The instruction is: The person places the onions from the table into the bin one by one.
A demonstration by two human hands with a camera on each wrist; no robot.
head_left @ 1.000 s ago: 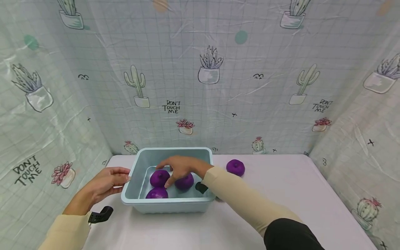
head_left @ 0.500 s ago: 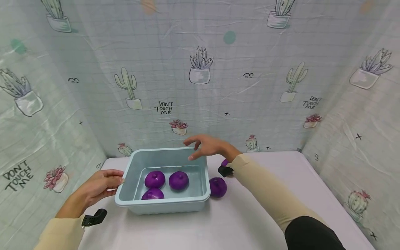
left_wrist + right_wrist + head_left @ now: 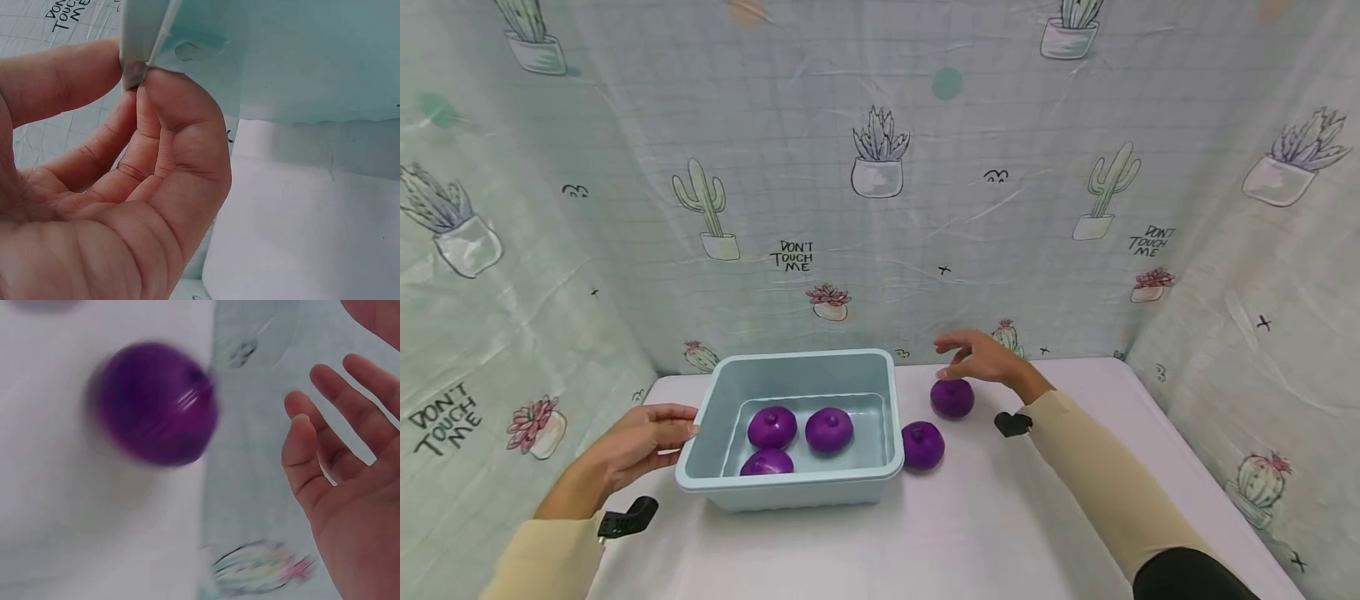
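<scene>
On the white tabletop (image 3: 880,558), toward its far left corner, stands a light blue rectangular bin, of plastic as it looks (image 3: 790,482). The left hand (image 3: 643,437) pinches the left rim of this bin between the thumb and the fingers, as the left wrist view shows well. Inside the bin there are three glossy purple balls, round and a little flattened: a first ball (image 3: 772,427) on the left, a second ball (image 3: 829,431) to the right of it, and a third ball (image 3: 767,463) at the near wall, which hides its lower part.

Two similar ones lie outside: a fourth ball (image 3: 922,445) just beside the right wall, where I cannot tell if they touch, and a fifth ball (image 3: 952,400) near the far edge of the tabletop. The right hand (image 3: 981,358) is close above the fifth ball and holds nothing, its fingers slightly bent; the right wrist view shows a gap between them.

In my judgement the work is more than half done: three balls are in, two are left outside
</scene>
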